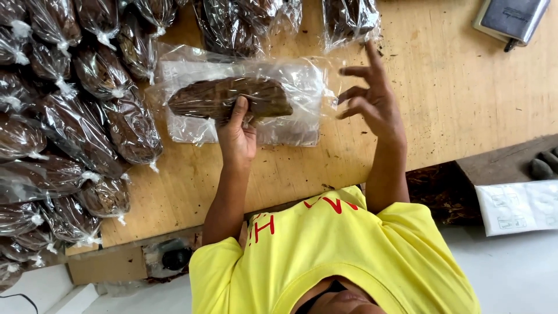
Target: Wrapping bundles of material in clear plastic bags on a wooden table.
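over the wooden surface (453, 99), left grip (237, 136) clutched a brown slab (226, 97) on clear bags (290, 110); right grip (372, 102) hovered spread wide.

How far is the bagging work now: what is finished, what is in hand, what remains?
Done: many tied bags of brown material lie piled on the table. In hand: the left hand grips a brown bundle in a flat clear bag; the right hand hovers open beside its end. Left: this bag shows no tie yet, and loose brown material lies below the table edge.
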